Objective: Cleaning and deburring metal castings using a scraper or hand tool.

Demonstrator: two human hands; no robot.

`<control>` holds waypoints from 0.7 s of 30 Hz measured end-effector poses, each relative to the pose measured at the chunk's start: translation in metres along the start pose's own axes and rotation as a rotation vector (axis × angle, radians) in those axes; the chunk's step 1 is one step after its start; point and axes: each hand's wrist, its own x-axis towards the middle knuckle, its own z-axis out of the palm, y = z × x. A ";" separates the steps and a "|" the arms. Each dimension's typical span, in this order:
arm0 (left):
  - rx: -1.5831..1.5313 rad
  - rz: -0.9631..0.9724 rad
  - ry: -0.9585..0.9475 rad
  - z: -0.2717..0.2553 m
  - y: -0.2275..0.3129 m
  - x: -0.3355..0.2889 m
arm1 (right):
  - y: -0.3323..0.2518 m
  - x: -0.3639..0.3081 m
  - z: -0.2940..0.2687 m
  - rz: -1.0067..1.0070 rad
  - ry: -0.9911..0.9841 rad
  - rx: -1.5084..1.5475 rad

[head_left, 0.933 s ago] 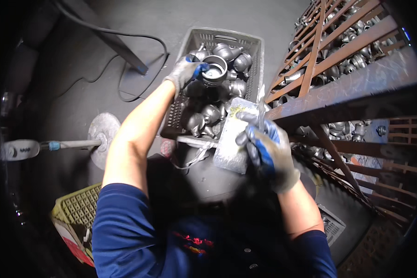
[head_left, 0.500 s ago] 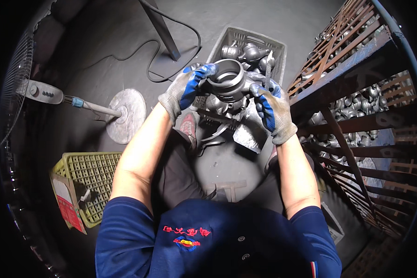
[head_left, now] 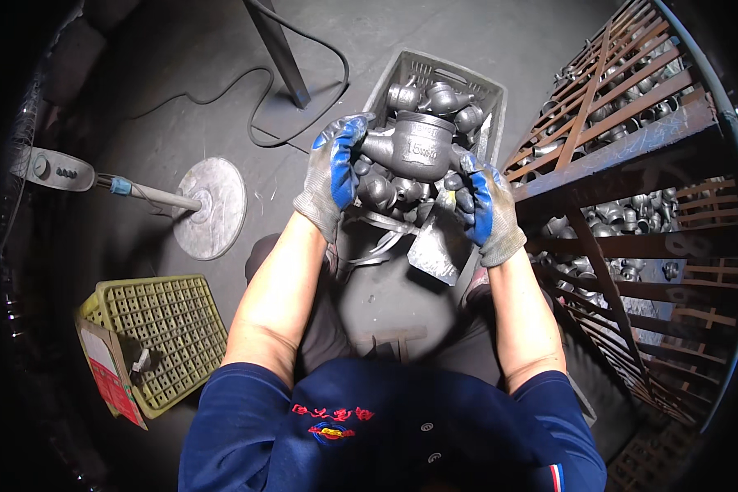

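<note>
Between my gloved hands is a grey cast metal water meter body (head_left: 423,149), a round cup with a stub on each side and raised lettering on the wall facing me. My left hand (head_left: 334,164) is closed around its left stub. My right hand (head_left: 485,201) grips its right end with curled fingers, which partly hide that stub. The part hangs above a grey plastic crate (head_left: 406,57), in which several similar castings (head_left: 443,97) are piled. Just below my right hand, a pale, scuffed metal block (head_left: 435,252) stands in front of the crate.
To the right rises a rusty barred cage (head_left: 623,148) full of similar castings. A yellow-green crate (head_left: 164,328) with cardboard at its side lies at left. Beyond it stands a fan's round base (head_left: 213,209). A metal post (head_left: 283,57) and a black cable (head_left: 262,74) are farther off.
The water meter body has been turned, so its threaded mouth no longer faces me and its lettered side does. A long thin tool upright by my right hand no longer shows clearly.
</note>
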 end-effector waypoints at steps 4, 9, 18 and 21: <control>0.049 -0.027 -0.007 0.006 0.005 -0.004 | 0.001 0.004 -0.002 0.021 0.026 0.012; 0.060 0.060 -0.006 0.001 0.002 -0.005 | -0.001 -0.001 0.006 0.004 0.048 -0.032; 0.101 -0.088 0.073 -0.001 0.013 -0.006 | 0.004 -0.004 0.012 0.001 0.010 -0.089; 0.132 -0.085 0.069 -0.001 0.016 -0.006 | 0.005 -0.004 0.015 -0.026 -0.032 -0.047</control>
